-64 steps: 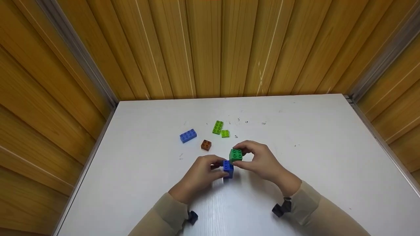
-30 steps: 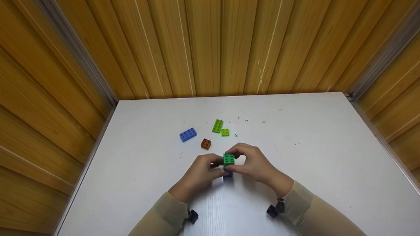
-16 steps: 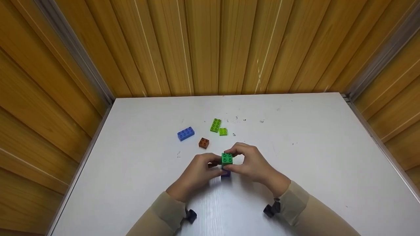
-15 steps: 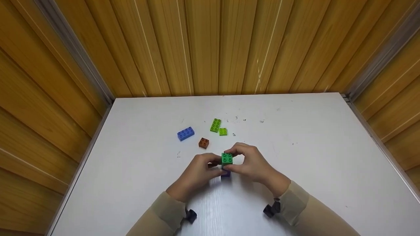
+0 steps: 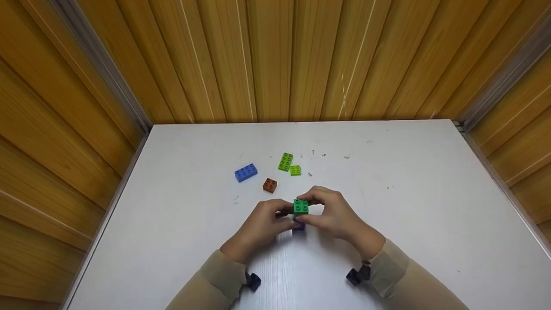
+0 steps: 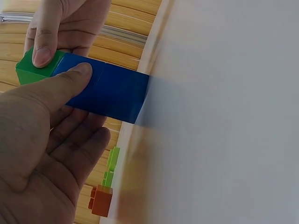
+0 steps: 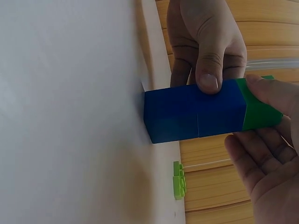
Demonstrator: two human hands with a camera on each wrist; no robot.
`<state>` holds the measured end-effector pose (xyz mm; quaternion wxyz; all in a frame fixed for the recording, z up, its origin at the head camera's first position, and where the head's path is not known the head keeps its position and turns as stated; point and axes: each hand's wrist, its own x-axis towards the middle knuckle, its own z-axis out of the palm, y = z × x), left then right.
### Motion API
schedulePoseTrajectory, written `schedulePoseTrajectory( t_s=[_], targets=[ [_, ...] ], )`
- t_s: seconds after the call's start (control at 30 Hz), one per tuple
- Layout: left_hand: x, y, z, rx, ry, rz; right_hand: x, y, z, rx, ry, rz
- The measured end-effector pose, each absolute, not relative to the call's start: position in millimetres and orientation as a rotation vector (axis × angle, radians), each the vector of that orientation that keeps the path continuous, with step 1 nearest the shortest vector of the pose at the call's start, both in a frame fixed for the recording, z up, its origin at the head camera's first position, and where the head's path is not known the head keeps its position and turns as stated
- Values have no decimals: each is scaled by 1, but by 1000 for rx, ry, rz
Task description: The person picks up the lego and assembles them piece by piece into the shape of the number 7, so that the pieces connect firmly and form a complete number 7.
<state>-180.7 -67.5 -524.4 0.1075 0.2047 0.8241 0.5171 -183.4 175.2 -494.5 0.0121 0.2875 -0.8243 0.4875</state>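
Note:
A small stack stands upright on the white table: two blue toy building bricks (image 6: 114, 91) with a green brick (image 5: 301, 207) on top. In both wrist views the green brick sits flush against the upper blue one. My left hand (image 5: 264, 220) grips the upper blue brick, thumb on its near side. From the right, my right hand (image 5: 337, 212) pinches the green brick between thumb and fingers. Seen from the head, the green brick and fingers hide most of the blue part. The stack's lower end meets the tabletop in the right wrist view.
Beyond the hands lie a brown brick (image 5: 270, 185), a lighter blue long brick (image 5: 246, 172), a lime long brick (image 5: 285, 162) and a small lime brick (image 5: 295, 170). Wood-look panels (image 5: 275, 60) rise behind the white table (image 5: 413, 193) and at both sides.
The green brick, held apart to the right of the blue stack two seconds ago, moved left onto its top with my right hand. Over the last second the hands hold nearly still.

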Motion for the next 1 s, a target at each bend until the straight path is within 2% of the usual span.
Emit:
schedulePoseTrajectory(
  t_s=[0.8, 1.0],
  targets=[
    [-182, -78, -515, 605, 2441, 1469, -182, 175, -489, 887, -2618, 1489],
    [-188, -99, -504, 440, 2472, 1418, -182, 175, -489, 885, -2626, 1488]
  ],
)
